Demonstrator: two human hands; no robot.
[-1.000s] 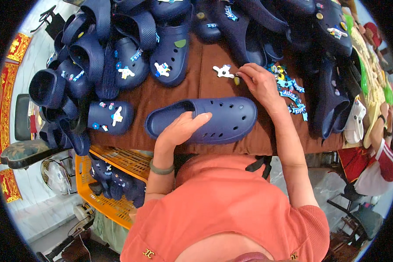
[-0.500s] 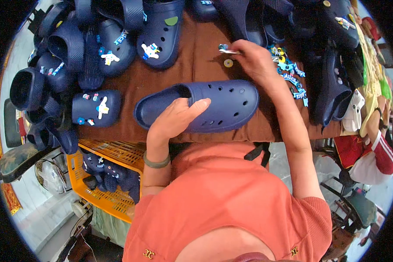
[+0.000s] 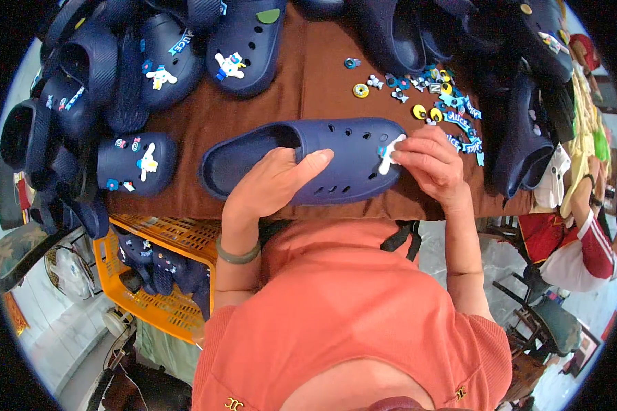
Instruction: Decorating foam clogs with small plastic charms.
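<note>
In the head view, the left hand (image 3: 274,181) is holding the plain navy clog (image 3: 349,178), which is lying sideways on the brown cloth (image 3: 315,65) near the person, its toe pointing right. The thumb is resting on top of the upper, while the other fingers are disappearing at the opening, so their exact grip is not showing. The right hand (image 3: 432,161) is closing narrowly on a white figure charm (image 3: 391,154), pinching it between thumb and fingers over the toe end of the clog; whether the charm is seated in a hole cannot be told.

Farther off, just beyond the right hand, a heap of small charms (image 3: 459,116) is spreading over the cloth, with blue ribbon-shaped pieces lying at its right. A yellow ring-shaped charm (image 3: 360,90) is lying apart, to the left of the heap. At the left, near the cloth's edge, a decorated clog (image 3: 127,168) is lying with several charms on its upper. Farther away, a clog with a green half-round piece (image 3: 243,44) is also bearing a white figure. Below the table's left side, an orange crate (image 3: 161,317) is holding more navy clogs. At the far right, another person's maroon sleeve (image 3: 595,240) is showing.
</note>
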